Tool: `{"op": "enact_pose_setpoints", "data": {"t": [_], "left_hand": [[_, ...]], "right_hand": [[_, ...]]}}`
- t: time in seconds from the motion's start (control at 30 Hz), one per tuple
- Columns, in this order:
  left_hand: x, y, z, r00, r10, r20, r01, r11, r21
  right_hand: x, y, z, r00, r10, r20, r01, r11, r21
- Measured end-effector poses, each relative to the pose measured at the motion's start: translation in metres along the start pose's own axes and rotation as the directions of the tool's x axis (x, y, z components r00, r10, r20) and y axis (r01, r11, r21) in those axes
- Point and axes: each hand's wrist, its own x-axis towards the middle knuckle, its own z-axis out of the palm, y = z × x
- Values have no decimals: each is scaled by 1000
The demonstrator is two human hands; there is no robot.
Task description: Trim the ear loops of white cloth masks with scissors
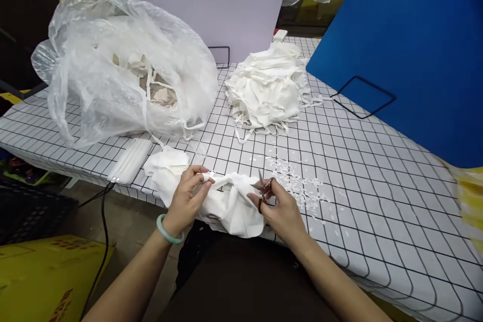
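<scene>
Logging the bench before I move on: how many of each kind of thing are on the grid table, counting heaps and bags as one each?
Clear plastic bag of fabric: 1
Heap of white cloth pieces: 1
White cloth piece held by left hand: 1
Small scissors in right hand: 1
White flat device with cable: 1
Patch of white snippets: 1
Total: 6

Both bare forearms reach forward and converge near the middle of the view. The left hand (pixel 187 197) is turned palm-inward, its fingers curled and its thumb and fingertips pinched together in a closed grip. The right hand (pixel 281 210) lies back-up, its fingers bent and closed toward the left. The hands are near, not touching.
</scene>
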Motion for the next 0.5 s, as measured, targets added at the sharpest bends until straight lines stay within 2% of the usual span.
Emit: {"op": "enact_pose_setpoints", "data": {"t": [0.07, 0.13, 0.23, 0.37, 0.43, 0.5], "left_hand": [[-1, 18, -2, 998, 58, -21, -59, 996, -63], [-2, 37, -4, 995, 93, 30, -86, 979, -185], [-2, 55, -6, 989, 90, 119, -33, 911, -411], [2, 57, -5, 997, 14, 73, 28, 843, -537], [4, 55, -4, 998, -25, 63, 55, 837, -544], [4, 53, -1, 996, -26, 80, 63, 857, -511]], "right_hand": [[6, -16, 5, 998, -14, 57, 3, 980, 198], [13, -31, 16, 987, -44, 152, -23, 912, 410], [22, -49, 35, 961, -80, 263, -92, 809, 581], [25, -55, 45, 930, -91, 355, -147, 793, 591], [24, -53, 38, 923, -90, 373, -143, 822, 552], [23, -50, 23, 925, -128, 358, -55, 888, 458]]}}
